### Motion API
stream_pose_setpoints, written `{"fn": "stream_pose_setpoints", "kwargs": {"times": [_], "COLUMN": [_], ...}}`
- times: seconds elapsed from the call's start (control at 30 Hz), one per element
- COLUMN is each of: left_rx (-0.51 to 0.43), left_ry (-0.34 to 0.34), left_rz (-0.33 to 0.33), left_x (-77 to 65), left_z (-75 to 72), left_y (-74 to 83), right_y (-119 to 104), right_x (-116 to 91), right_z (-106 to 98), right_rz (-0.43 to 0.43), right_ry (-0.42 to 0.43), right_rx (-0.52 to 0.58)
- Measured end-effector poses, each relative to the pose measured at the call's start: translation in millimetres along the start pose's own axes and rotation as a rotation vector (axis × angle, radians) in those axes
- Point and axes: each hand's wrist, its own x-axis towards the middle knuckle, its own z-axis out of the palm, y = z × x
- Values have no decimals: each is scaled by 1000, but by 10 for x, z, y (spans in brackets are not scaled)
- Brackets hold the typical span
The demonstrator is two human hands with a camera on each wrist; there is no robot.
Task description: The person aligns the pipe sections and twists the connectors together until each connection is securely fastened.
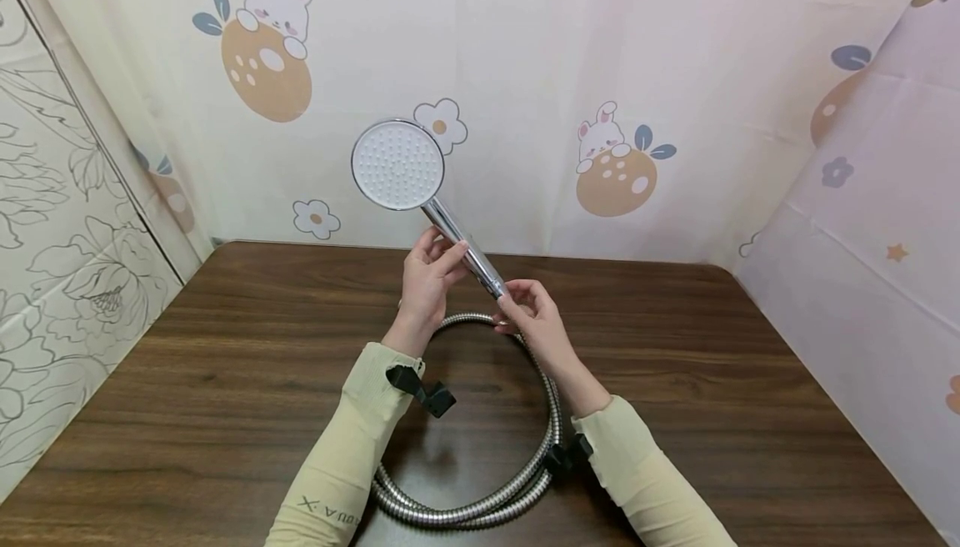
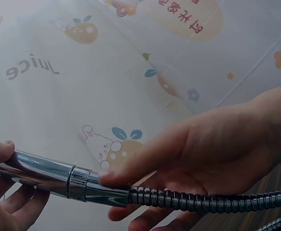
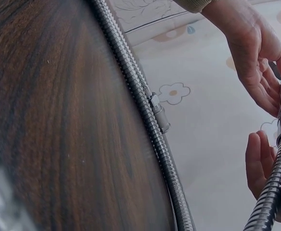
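Observation:
A chrome shower head [image 1: 397, 165] with a round white nozzle face is tilted up to the left above the table. My left hand [image 1: 426, 290] grips its handle [image 1: 468, 251] between thumb and fingers. At the handle's lower end, my right hand [image 1: 542, 326] pinches the smooth chrome connector [image 2: 107, 194] of the shower hose, thumb on top and fingers beneath. Connector and handle meet end to end in the left wrist view. From there the ribbed metal hose [image 1: 553, 414] runs down into a loose coil on the table, partly hidden behind both forearms.
The dark wooden table [image 1: 247, 363] spreads out on both sides of the coil. Behind it hangs a printed curtain [image 1: 510, 163], close to the table's back edge. The hose's other end fitting [image 3: 159, 115] shows in the right wrist view. Black straps [image 1: 420, 390] circle the wrists.

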Motion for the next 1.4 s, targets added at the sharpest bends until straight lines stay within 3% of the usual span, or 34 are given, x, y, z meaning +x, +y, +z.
{"fn": "stream_pose_setpoints", "kwargs": {"times": [0.57,1.03,1.4], "left_rx": [-10,-5,-11], "left_ry": [6,24,16], "left_rz": [-1,-7,10], "left_x": [-5,-1,-10], "left_z": [7,11,23], "left_y": [5,-13,-37], "right_y": [28,31,32], "right_x": [-3,6,13], "right_z": [-14,-14,-36], "right_rz": [-58,-35,1], "right_ry": [0,29,-7], "right_rx": [-12,-26,-19]}}
